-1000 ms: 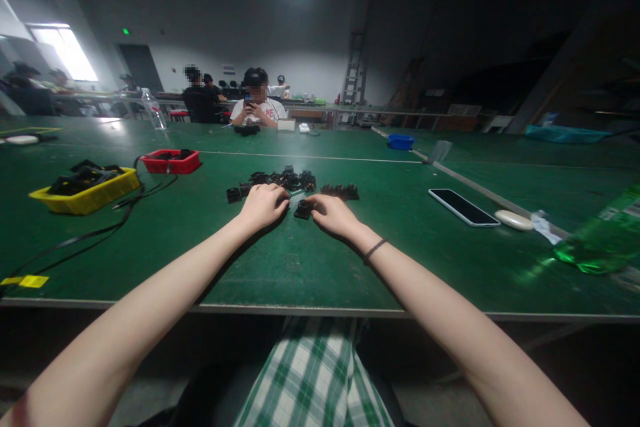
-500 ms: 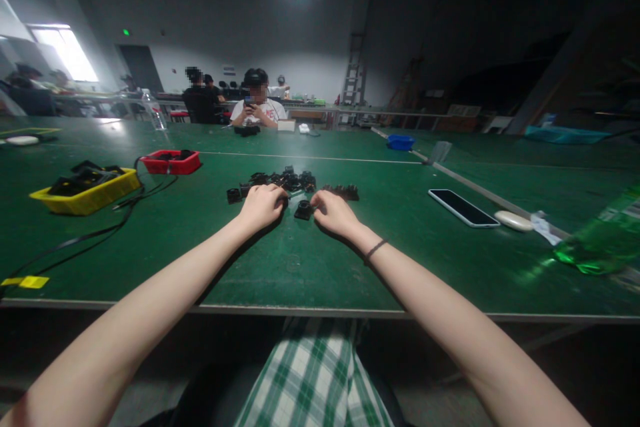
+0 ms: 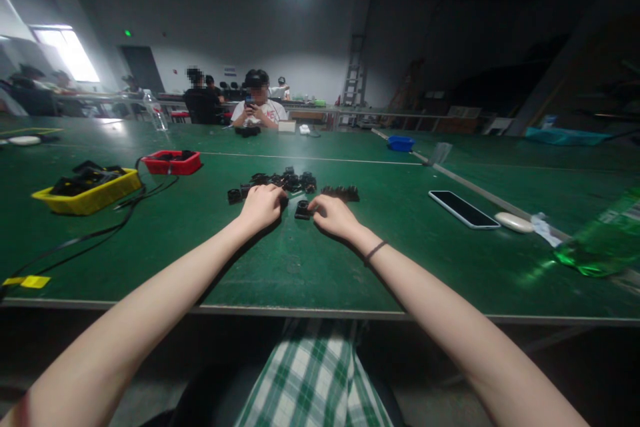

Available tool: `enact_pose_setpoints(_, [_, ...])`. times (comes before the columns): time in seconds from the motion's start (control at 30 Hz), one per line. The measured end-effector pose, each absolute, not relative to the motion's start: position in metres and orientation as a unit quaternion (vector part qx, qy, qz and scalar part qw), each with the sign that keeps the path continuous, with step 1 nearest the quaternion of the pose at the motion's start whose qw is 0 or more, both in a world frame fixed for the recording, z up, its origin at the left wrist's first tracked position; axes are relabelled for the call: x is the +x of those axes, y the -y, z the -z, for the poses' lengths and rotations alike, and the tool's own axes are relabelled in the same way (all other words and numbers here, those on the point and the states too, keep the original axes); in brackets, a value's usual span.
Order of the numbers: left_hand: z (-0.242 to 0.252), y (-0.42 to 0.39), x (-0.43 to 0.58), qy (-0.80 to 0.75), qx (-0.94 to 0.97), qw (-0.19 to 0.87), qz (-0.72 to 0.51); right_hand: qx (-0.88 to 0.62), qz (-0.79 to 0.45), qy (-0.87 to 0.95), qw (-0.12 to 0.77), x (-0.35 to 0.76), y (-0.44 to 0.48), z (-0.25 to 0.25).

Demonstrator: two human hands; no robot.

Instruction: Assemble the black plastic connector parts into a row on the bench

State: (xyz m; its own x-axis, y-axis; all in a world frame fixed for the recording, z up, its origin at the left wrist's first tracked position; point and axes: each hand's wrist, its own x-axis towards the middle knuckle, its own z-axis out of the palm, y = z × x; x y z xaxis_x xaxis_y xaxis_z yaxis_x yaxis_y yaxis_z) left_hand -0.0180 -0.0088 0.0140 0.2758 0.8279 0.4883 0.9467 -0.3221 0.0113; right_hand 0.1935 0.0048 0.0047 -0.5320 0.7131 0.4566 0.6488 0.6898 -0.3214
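A small black part [image 3: 302,210] with a squarish base and a raised round top sits on the green table between my two hands. My right hand [image 3: 336,215] has its index finger and thumb at the right edge of this part, fingers bent. To the left, my left hand [image 3: 263,205] rests low with its fingers curled down; what lies under the fingertips is hidden. Just beyond my hands is a pile of black parts [image 3: 293,179], too dark to tell apart. A row of similar dark parts [image 3: 341,193] stands behind my right hand.
A yellow bin [image 3: 90,203] and a red bin [image 3: 173,165] hold black parts on the left, with black cables beside them. To the right lie a phone [image 3: 463,210], a pale oval object [image 3: 514,221] and a green bottle [image 3: 603,240]. A person [image 3: 257,107] sits across the table.
The fingers of my right hand have shifted slightly left onto the small black part, and its index finger reaches out more. My left hand stays nearly where it was.
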Motion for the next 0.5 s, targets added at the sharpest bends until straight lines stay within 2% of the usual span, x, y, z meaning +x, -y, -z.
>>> enact_pose_setpoints(0.5, [-0.0106, 0.0067, -0.0179, 0.506, -0.828, 0.120, 0.211, -0.374, -0.073, 0.884, 0.271, 0.1922, -0.0045, -0.0059])
